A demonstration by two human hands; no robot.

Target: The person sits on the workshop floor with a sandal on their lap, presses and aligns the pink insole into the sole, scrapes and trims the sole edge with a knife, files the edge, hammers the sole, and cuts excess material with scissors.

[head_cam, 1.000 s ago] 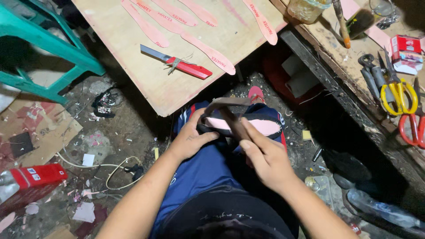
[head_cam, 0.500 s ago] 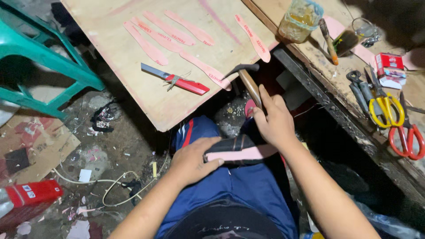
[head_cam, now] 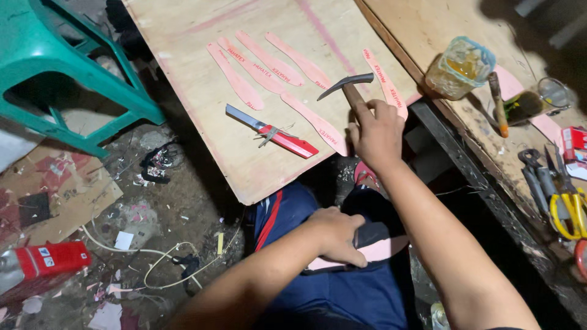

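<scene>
My right hand [head_cam: 377, 133] grips the wooden handle of a small hammer [head_cam: 350, 86], raised over the near edge of a plywood board [head_cam: 202, 73]. My left hand [head_cam: 333, 235] presses down on a dark shoe piece with a pink insole [head_cam: 382, 247] resting on my lap. Several pink insole-shaped strips [head_cam: 269, 64] lie on the board. Beside them is a red-handled knife [head_cam: 272, 131], just left of the hammer hand.
A teal plastic stool [head_cam: 61, 79] stands at the left. On the bench at right are a glue jar [head_cam: 460, 67], a brush [head_cam: 498, 104], a glass [head_cam: 538, 98], pliers and yellow-handled scissors [head_cam: 565, 205]. The dirt floor holds scraps, a white cord [head_cam: 153, 253] and a red can [head_cam: 40, 263].
My right hand left the shoe piece on my lap, took up the hammer and lifted it above the board. My left hand stayed on the shoe piece.
</scene>
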